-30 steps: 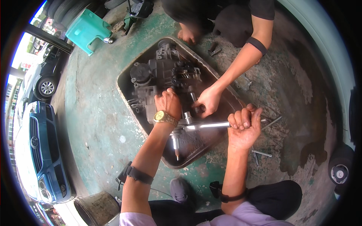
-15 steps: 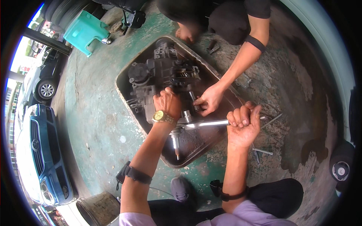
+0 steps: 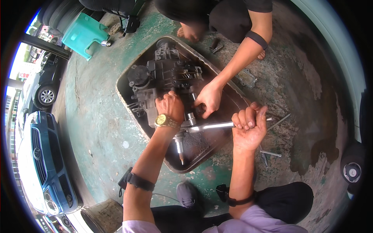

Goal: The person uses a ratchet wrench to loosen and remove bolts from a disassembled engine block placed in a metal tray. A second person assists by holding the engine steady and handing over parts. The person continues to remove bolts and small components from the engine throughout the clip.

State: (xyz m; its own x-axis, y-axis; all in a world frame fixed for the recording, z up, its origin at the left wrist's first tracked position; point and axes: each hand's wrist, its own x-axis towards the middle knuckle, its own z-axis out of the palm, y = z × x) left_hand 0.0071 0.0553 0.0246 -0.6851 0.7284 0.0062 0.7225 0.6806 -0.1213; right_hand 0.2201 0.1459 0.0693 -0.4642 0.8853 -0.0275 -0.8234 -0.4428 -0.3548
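Lying crosswise over tray (image 3: 206, 144), silver wrench (image 3: 213, 126) points handle-end right, slightly upward. Right hand (image 3: 248, 127) clenched round handle; left hand (image 3: 170, 109) fingers curled at gearbox (image 3: 165, 72), grip hidden. Wrench angle near unchanged since earlier.

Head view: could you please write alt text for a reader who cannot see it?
A person's right hand grips a long silver bar over a tray of dark machinery; the left hand is over the machinery's nearer half. A co-worker's hand is also over the tray. A turquoise stool and blue car stand at left.
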